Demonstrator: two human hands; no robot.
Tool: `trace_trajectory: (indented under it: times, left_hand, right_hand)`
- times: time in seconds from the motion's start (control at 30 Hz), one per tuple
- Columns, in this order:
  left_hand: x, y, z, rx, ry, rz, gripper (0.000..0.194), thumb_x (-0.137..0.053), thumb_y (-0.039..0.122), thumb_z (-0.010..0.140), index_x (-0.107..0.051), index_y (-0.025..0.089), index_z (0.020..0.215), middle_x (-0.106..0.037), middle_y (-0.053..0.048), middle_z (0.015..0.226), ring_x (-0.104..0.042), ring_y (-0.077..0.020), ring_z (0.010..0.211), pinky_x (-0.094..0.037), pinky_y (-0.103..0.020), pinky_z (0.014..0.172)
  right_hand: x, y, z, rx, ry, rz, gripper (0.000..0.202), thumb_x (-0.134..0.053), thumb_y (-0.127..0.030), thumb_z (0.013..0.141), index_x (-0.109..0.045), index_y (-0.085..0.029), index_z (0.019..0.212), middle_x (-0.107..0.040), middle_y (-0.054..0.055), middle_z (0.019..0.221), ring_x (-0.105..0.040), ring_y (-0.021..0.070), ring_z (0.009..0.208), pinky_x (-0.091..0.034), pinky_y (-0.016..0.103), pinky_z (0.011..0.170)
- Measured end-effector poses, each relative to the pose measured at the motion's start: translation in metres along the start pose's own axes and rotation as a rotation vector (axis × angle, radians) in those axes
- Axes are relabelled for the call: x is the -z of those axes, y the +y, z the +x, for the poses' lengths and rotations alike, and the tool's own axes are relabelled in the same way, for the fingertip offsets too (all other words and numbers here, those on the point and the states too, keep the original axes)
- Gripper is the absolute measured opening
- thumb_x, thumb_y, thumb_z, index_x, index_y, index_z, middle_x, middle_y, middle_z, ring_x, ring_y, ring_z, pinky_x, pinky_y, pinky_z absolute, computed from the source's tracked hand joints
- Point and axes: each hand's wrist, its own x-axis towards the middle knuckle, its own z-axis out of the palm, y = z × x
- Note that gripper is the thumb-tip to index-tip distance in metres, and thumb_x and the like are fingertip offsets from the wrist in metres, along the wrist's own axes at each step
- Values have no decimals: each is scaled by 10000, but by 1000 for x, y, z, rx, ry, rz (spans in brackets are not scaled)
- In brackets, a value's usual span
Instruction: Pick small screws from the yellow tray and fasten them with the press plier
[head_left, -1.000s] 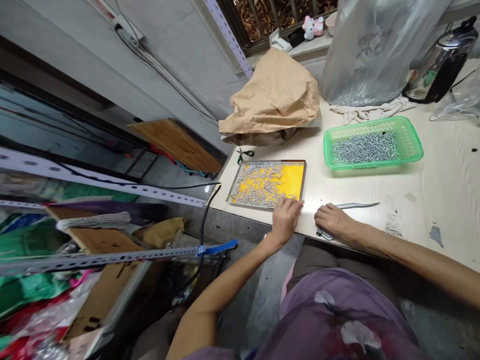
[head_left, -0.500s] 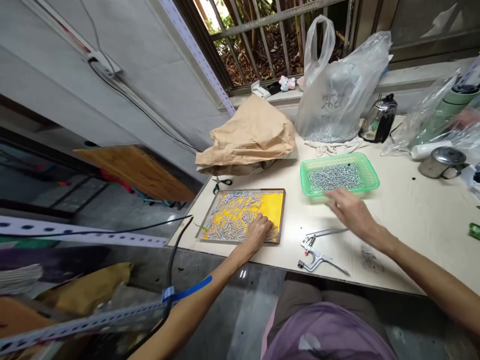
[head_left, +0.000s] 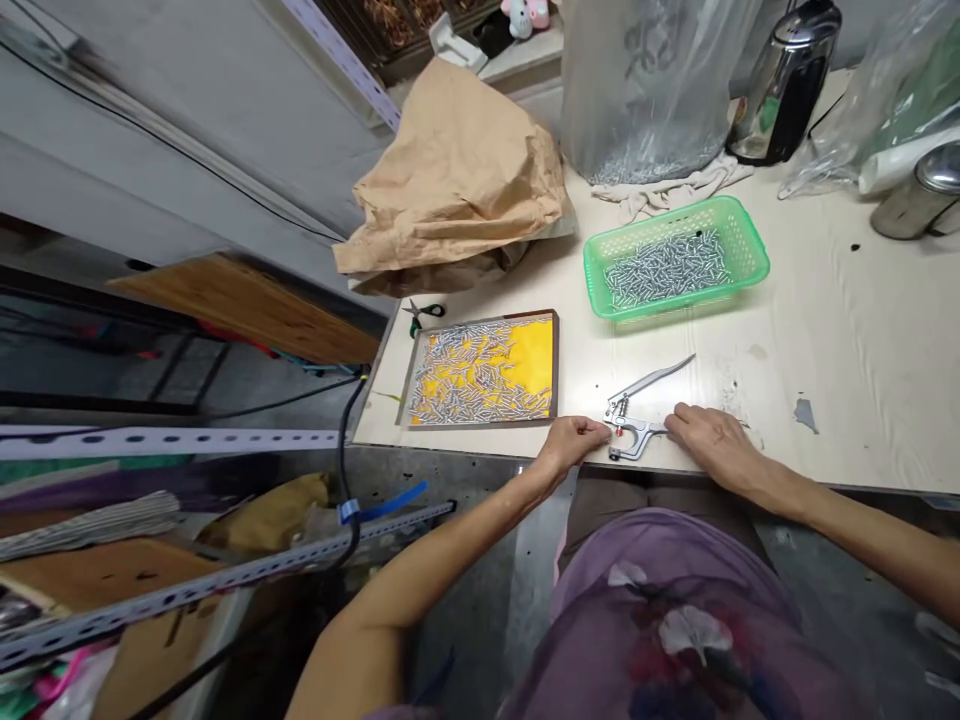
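Observation:
On the table by its front edge lie silver hand pliers (head_left: 637, 436), their handles spread apart, with a spring and a red part near the jaws. My right hand (head_left: 716, 445) grips the end of the lower handle. My left hand (head_left: 571, 444) is closed in a pinch beside the jaws; whatever its fingertips hold is too small to make out. Left of it is a shallow tray (head_left: 556, 365) with a yellow bottom, strewn with small silver metal pins (head_left: 469, 375). More such metal pieces (head_left: 667, 268) fill part of a green plastic basket (head_left: 600, 300) farther back.
A crumpled brown paper bag (head_left: 457, 180) and scissors (head_left: 421, 314) are behind the tray. At the back stand a plastic bag (head_left: 645, 90) and a kettle (head_left: 784, 85), with a white cloth (head_left: 675, 190) in front. A metal cup (head_left: 919, 195) is at right.
My left hand has left the tray and moved right to the pliers' jaws. My right hand has come down from the basket onto the pliers' handle. The view has tilted downward.

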Motion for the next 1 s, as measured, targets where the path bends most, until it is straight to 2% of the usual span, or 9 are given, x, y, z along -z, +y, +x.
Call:
trace_trajectory:
  times: [0.27, 0.53, 0.63, 0.7, 0.73, 0.83, 0.9, 1.0]
  left_hand:
    - [-9, 1, -3, 30, -14, 23, 292, -791, 359, 663, -693, 91, 728, -505, 58, 472, -330, -24, 386, -216, -160, 349]
    - [-9, 1, -4, 62, -45, 126, 208, -748, 293, 699, -692, 94, 719, -466, 75, 449, -337, -32, 383, -253, -161, 354]
    - [-8, 2, -5, 65, -65, 161, 201, -739, 295, 705, -690, 100, 704, -471, 74, 455, -335, -32, 384, -262, -161, 353]
    - [-8, 2, -6, 62, -73, 167, 205, -741, 300, 704, -687, 102, 693, -471, 74, 458, -331, -31, 383, -264, -163, 353]
    - [-9, 2, -7, 59, -75, 167, 209, -744, 302, 702, -686, 102, 690, -471, 75, 460, -330, -31, 383, -264, -164, 353]
    - [-9, 2, -8, 60, -69, 166, 200, -746, 292, 701, -688, 101, 700, -475, 78, 470, -326, -30, 382, -264, -164, 351]
    - [-9, 2, -9, 63, -64, 165, 190, -739, 282, 707, -691, 99, 714, -476, 80, 470, -320, -29, 378, -263, -163, 346]
    - [-9, 1, -7, 60, -70, 170, 211, -746, 302, 706, -695, 97, 719, -469, 81, 462, -313, -27, 374, -269, -161, 343]
  right_hand:
    - [-9, 1, -4, -6, 75, 32, 205, -426, -84, 914, -614, -165, 917, -609, 71, 841, -517, 175, 715, -261, 308, 594]
    - [-13, -2, -4, -16, 88, 40, 220, -411, -109, 932, -623, -170, 938, -610, 75, 847, -524, 185, 722, -275, 314, 592]
    - [-12, -2, -4, -22, 59, 53, 202, -420, -177, 953, -622, -172, 959, -613, 84, 880, -533, 191, 750, -312, 311, 607]
    - [-8, 4, -3, -15, 61, 65, 192, -476, -282, 949, -617, -164, 1006, -623, 115, 994, -551, 212, 834, -358, 313, 653]
    - [-6, 8, -3, -16, 85, 59, 246, -526, -347, 927, -606, -158, 1061, -613, 143, 1094, -554, 237, 910, -382, 327, 697]
    - [-2, 26, 3, -1, 168, 12, 634, -663, -513, 801, -502, -135, 1284, -466, 225, 1391, -458, 354, 1186, -397, 420, 853]
    - [-2, 37, 8, 42, 176, 9, 805, -677, -595, 748, -433, -138, 1364, -422, 230, 1442, -372, 390, 1284, -374, 463, 909]
    - [-5, 46, 16, 89, 163, 37, 864, -654, -648, 727, -409, -151, 1390, -499, 207, 1361, -383, 375, 1272, -341, 468, 937]
